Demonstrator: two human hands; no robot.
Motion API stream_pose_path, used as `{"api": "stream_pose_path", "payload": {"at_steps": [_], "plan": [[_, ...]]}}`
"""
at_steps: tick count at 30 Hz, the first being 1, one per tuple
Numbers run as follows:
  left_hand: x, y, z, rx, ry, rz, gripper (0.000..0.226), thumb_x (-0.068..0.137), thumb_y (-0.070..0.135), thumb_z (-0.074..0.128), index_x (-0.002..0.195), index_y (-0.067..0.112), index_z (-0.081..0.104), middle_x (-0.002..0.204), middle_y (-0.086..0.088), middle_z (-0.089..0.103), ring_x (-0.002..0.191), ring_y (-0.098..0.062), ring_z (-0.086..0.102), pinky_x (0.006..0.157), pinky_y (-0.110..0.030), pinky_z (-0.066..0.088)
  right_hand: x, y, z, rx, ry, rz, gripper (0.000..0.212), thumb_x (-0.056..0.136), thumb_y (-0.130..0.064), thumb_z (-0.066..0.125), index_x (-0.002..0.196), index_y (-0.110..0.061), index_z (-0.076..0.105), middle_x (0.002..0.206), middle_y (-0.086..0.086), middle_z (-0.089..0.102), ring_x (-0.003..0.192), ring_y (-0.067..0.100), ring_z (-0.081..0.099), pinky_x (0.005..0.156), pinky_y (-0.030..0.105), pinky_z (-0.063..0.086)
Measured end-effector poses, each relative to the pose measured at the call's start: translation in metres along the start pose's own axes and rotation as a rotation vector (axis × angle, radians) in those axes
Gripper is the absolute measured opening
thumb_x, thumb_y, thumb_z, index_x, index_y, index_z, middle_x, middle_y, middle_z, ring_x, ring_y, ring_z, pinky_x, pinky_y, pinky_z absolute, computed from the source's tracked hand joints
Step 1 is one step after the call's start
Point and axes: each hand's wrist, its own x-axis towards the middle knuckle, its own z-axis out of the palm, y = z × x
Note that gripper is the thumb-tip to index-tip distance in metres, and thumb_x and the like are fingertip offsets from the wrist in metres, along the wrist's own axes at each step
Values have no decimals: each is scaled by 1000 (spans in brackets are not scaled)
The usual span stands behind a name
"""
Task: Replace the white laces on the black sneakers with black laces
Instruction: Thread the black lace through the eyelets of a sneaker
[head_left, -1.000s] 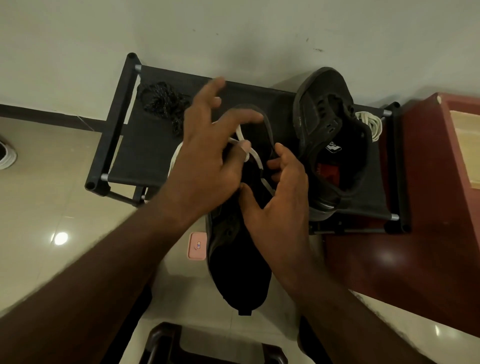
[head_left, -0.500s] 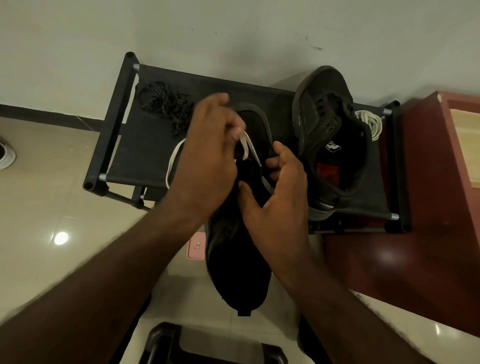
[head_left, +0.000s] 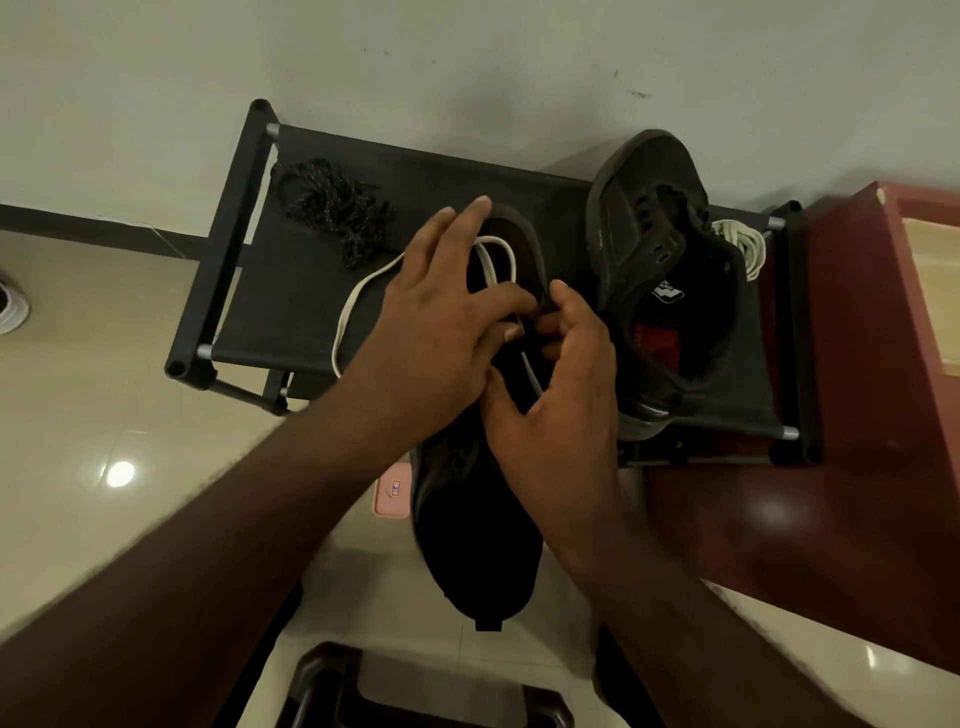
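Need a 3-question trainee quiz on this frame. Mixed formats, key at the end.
1. True or false: the black laces are already threaded into the sneaker in hand.
2. Multiple choice: where does the second sneaker lie? A) on the floor, B) on the black rack, C) on the red cabinet.
3. Short answer: the loose white lace loops out past which hand?
Key: 1 false; 2 B; 3 left hand.

view: head-worn, single wide-angle
facing: forward, steeply down onto black rack (head_left: 311, 312), wall (head_left: 467, 62) at far edge
range: close above rack, floor (head_left: 104, 389) near and left
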Motion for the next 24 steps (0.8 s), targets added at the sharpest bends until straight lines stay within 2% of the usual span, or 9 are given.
{"api": "stream_pose_path", "payload": {"at_steps": [3, 7, 9, 13, 15, 17, 19, 21, 24], "plan": [[0, 4, 1, 27, 64, 15, 29, 89, 30, 45, 100, 15, 68, 155, -19, 31, 145, -41, 19, 109, -55, 31, 0, 0, 0, 11, 2, 7, 77, 84, -24, 77, 149, -13, 36, 122, -8, 47, 116, 12, 49, 96, 21, 42], [3, 8, -9, -188, 389, -138, 12, 97, 15, 49, 98, 17, 61, 137, -6, 44, 131, -19, 40, 104, -13, 32, -1, 0, 0, 0, 11, -1, 78, 82, -25, 76, 148, -13, 38, 119, -10, 45, 113, 14, 49, 94, 24, 43], [5, 5, -16, -253, 549, -267, 9, 98, 14, 51, 96, 23, 53, 126, -2, 47, 119, -10, 46, 92, -3, 33, -1, 0, 0, -5, 16, 4, 77, 81, -26, 75, 147, -13, 39, 117, -11, 44, 111, 13, 47, 94, 18, 40], [6, -16, -23, -335, 705, -519, 11, 99, 24, 52, 98, 19, 61, 120, -5, 56, 104, -6, 54, 87, -13, 46, -1, 1, 0, -16, 13, 3, 74, 81, -28, 74, 146, -16, 41, 115, -15, 42, 109, 6, 44, 90, 6, 34], [5, -16, -24, -281, 629, -453, 14, 97, 20, 55, 108, 20, 63, 136, -10, 47, 121, -9, 45, 94, -17, 45, -1, 1, 0, -17, 11, 4, 74, 81, -29, 73, 146, -15, 41, 115, -15, 41, 110, 7, 44, 90, 7, 35], [4, -8, -21, -183, 483, -228, 26, 93, 14, 59, 116, 24, 64, 151, -11, 31, 140, -19, 28, 108, -22, 37, -1, 1, -1, -12, 2, 2, 74, 82, -27, 75, 146, -15, 41, 117, -14, 42, 112, 8, 45, 91, 7, 35], [2, 0, -15, -87, 283, -36, 28, 89, 23, 57, 114, 27, 67, 156, -10, 26, 147, -29, 16, 117, -47, 26, 0, -1, -1, 11, -10, 5, 70, 85, -28, 74, 146, -15, 41, 120, -10, 46, 115, 8, 46, 93, 10, 38], [-2, 3, -7, -24, 104, 31, 30, 85, 33, 51, 107, 26, 70, 157, -11, 28, 148, -31, 10, 114, -53, 16, 0, -2, 0, 18, 3, -8, 64, 90, -33, 69, 145, -14, 42, 123, -5, 50, 117, 8, 47, 94, 13, 41], [-2, 3, -3, -2, 59, -5, 22, 88, 30, 56, 104, 23, 70, 156, -12, 30, 148, -33, 11, 109, -51, 15, 0, -1, 1, 2, 25, -16, 65, 89, -28, 70, 145, -11, 41, 124, -3, 51, 116, 8, 48, 94, 9, 39]]}}
